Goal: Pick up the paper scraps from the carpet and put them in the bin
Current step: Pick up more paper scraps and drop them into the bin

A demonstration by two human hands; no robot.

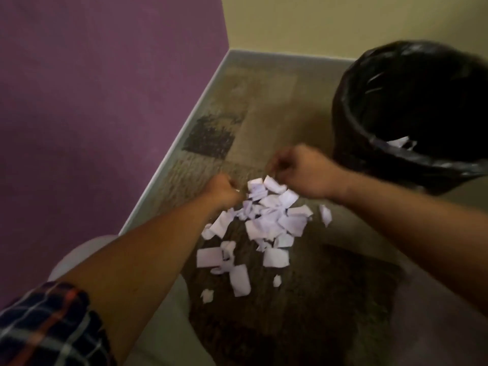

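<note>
White, torn paper scraps (264,225) lie heaped on the carpet (330,299) at centre frame. At the pile's far edge, the left hand (224,192) and right hand (303,173) curl closed; contents unclear. Upper right, the black-lined bin (369,143) holds scraps.

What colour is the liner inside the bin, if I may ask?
Black, glossy bin liner; seen in the head view.

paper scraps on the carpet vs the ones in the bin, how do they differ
The paper scraps on the carpet are many, heaped and scattered between both hands; the scraps in the bin are few, lying against the black liner by the near rim. Both are white torn pieces.
</note>
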